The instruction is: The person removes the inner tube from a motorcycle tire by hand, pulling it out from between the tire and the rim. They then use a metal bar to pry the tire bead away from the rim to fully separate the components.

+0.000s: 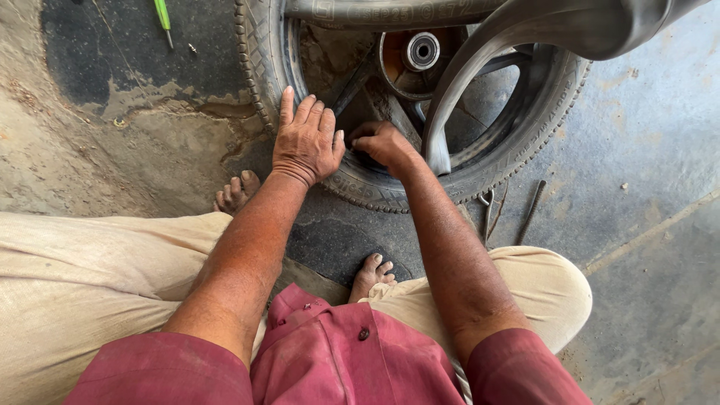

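A black motorcycle wheel with its tyre (259, 60) lies flat on the ground in front of me. My left hand (306, 139) presses flat on the tyre's near sidewall, fingers spread. My right hand (382, 141) has its fingers curled inside the tyre at the rim edge; what they grip is hidden. A black inner tube (480, 67) arcs up out of the tyre just right of my right hand and leaves the frame at the top. The hub with its bearing (421, 51) shows between the dark spokes.
I squat barefoot, one foot (237, 192) left of the wheel, the other (373, 273) near it on a dark rubber patch. Metal tyre levers (531, 211) lie on the concrete at the right. A green-handled tool (163, 16) lies at the top left on stained ground.
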